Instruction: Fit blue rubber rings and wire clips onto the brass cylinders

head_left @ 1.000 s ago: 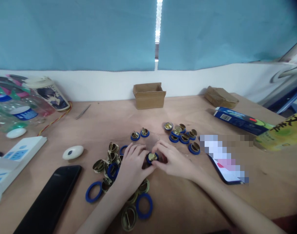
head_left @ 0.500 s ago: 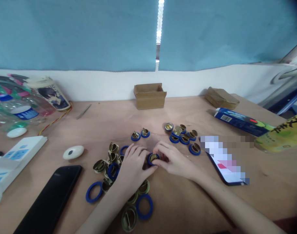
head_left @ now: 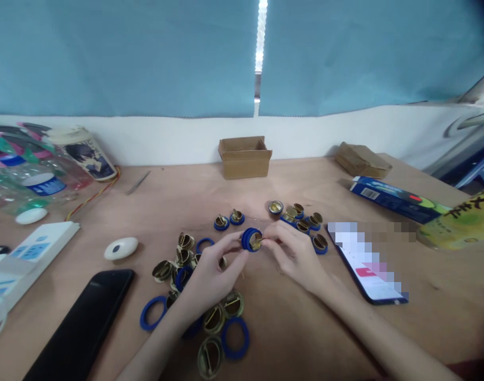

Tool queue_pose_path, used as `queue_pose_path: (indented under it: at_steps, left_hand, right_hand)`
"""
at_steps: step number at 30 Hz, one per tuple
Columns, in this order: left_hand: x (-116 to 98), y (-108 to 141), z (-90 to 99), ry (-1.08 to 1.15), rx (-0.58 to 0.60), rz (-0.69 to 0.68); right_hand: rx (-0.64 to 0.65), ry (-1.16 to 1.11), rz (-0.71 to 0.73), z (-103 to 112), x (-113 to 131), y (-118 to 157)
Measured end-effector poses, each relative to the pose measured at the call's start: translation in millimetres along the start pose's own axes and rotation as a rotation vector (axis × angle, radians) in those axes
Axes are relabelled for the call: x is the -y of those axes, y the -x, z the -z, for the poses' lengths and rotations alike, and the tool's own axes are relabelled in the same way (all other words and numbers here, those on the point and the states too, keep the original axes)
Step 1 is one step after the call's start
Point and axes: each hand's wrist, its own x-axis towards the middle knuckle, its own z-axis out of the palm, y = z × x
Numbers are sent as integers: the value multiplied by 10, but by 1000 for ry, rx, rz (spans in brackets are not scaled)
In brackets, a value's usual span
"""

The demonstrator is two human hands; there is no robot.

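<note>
My left hand (head_left: 213, 270) grips the edge of a round pin badge (head_left: 251, 239) with a blue ring, between thumb and fingers. Its brass-coloured back faces me, tilted and raised off the table. From the right, my right hand (head_left: 295, 253) pinches the metal pin on that back with thumb and forefinger. Under and around my left forearm lie several loose brass-backed badges (head_left: 210, 357), along with blue rings (head_left: 235, 338). Badges fitted with blue rings (head_left: 237, 216) lie beyond my hands, and a cluster (head_left: 302, 226) of them sits behind my right hand.
A small open cardboard box (head_left: 245, 159) stands by the wall. On the left are a black phone (head_left: 83, 323), a white oval object (head_left: 121, 248), a power strip (head_left: 31, 259), tweezers (head_left: 138, 182) and bottles (head_left: 45, 182). A lit phone (head_left: 368, 270) and a blue carton (head_left: 392, 198) are on the right.
Both hands have lifted the blue-ringed badge up from the table and tilted its back toward me. My right fingers moved from its rim to its pin.
</note>
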Motion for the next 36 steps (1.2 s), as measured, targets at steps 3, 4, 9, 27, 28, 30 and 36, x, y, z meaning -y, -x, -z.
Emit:
queue_pose_path:
  at_steps: [3, 4, 9, 27, 28, 30, 36]
  left_hand:
    - [23, -8, -6, 56, -39, 15]
    - [32, -9, -10, 57, -45, 19]
    - [50, -12, -20, 98, -24, 11]
    - [-71, -47, -32, 321, -16, 140]
    - [-76, -47, -31, 340, -19, 136]
    - [-79, -44, -29, 365, -23, 126]
    - [-63, -10, -50, 365, -24, 98]
  right_hand:
    - [32, 84, 50, -13, -14, 41]
    - [47, 116, 55, -19, -20, 55]
    - [72, 188, 55, -26, -28, 92]
    - [-88, -35, -167, -10, 112, 13]
    - [-71, -78, -231, -3, 120, -1]
    - [4, -175, -323, 6, 122, -23]
    - [183, -328, -378, -10, 76, -32]
